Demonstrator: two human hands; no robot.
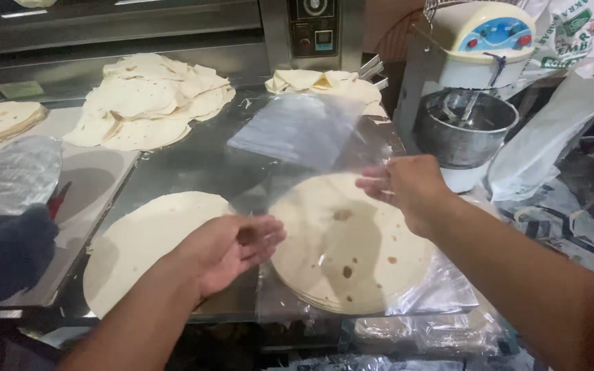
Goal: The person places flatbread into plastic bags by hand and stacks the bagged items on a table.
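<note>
The right hand pinches the edge of a clear plastic bag between thumb and fingers, holding it raised over a flatbread stack on the steel bench. The left hand is half open, palm up, fingers loosely spread, touching the bag's lower edge between the stack and a second flatbread.

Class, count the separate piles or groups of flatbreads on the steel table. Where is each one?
5. A stack inside the clear bag under the right hand; one under the left hand; a loose heap at the back; a pile by the mixer; a stack far left. More may be hidden.
</note>
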